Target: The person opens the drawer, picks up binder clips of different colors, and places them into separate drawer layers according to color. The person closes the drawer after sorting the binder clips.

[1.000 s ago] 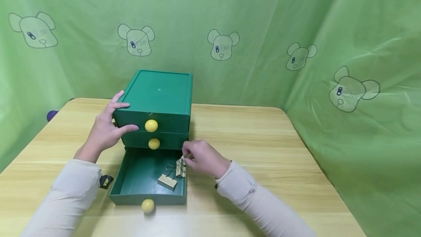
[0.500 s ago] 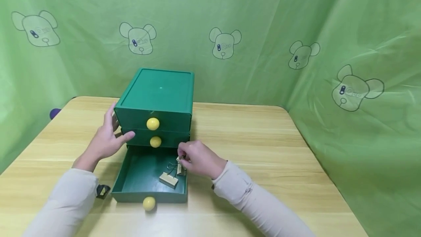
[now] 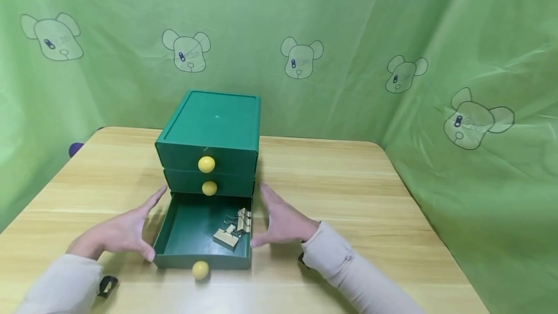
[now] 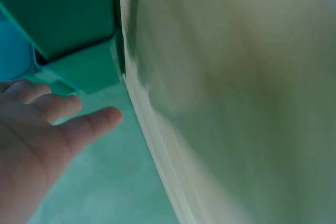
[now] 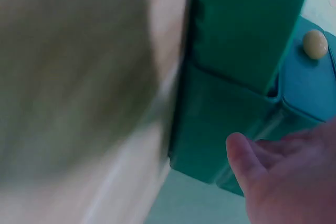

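A green drawer box point(image 3: 213, 122) stands on the table, its bottom drawer point(image 3: 187, 236) pulled out toward me. Inside that drawer, at the right side, lie gold binder clips, one binder clip point(image 3: 225, 239) in front of another binder clip point(image 3: 244, 220). My left hand point(image 3: 119, 231) is spread beside the drawer's left wall, thumb near the front corner, holding nothing. On the opposite side my right hand point(image 3: 283, 219) is likewise spread, with its thumb by the right wall. Whether either hand touches the drawer I cannot tell. Both wrist views show straight fingers close to the green box.
Yellow round knobs sit on the drawer fronts, including the top knob point(image 3: 207, 164) and the bottom knob point(image 3: 200, 270). The wooden table point(image 3: 331, 183) extends to the right. A green curtain point(image 3: 244, 28) with bear drawings hangs behind, and a purple ball point(image 3: 75, 149) shows at the left edge.
My right hand has let go of a binder clip, now in the drawer, and moved outside the right wall. My left hand has come down from the upper drawers to the open drawer's left side.
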A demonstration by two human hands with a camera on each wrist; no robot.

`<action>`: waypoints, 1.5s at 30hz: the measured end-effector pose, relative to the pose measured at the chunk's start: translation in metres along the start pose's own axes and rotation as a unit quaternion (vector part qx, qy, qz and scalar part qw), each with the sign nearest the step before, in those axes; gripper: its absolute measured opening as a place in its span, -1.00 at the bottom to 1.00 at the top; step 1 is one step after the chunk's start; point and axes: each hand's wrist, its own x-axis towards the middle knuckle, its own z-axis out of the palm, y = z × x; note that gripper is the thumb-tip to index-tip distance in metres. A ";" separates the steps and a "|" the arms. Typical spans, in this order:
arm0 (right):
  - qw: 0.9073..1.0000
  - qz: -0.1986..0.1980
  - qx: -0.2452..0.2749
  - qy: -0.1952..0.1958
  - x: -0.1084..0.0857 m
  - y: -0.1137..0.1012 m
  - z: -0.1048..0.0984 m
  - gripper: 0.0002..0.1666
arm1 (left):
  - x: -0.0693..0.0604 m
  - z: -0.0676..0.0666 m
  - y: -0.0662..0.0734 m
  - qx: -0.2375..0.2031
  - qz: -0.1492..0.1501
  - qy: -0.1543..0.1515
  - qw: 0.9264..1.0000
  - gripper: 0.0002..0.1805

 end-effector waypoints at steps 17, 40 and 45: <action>0.997 0.037 0.039 0.055 0.009 -0.001 0.004 0.18 | 0.029 -0.006 0.017 0.121 -0.093 0.072 0.986 -0.03; 0.962 0.007 0.009 0.274 0.044 0.003 0.024 -0.78 | 0.066 0.009 0.009 0.222 -0.150 0.301 0.915 -0.61; 0.966 -0.020 0.002 0.256 0.038 0.014 0.022 -0.86 | 0.066 0.010 0.010 0.207 -0.146 0.280 0.926 -0.69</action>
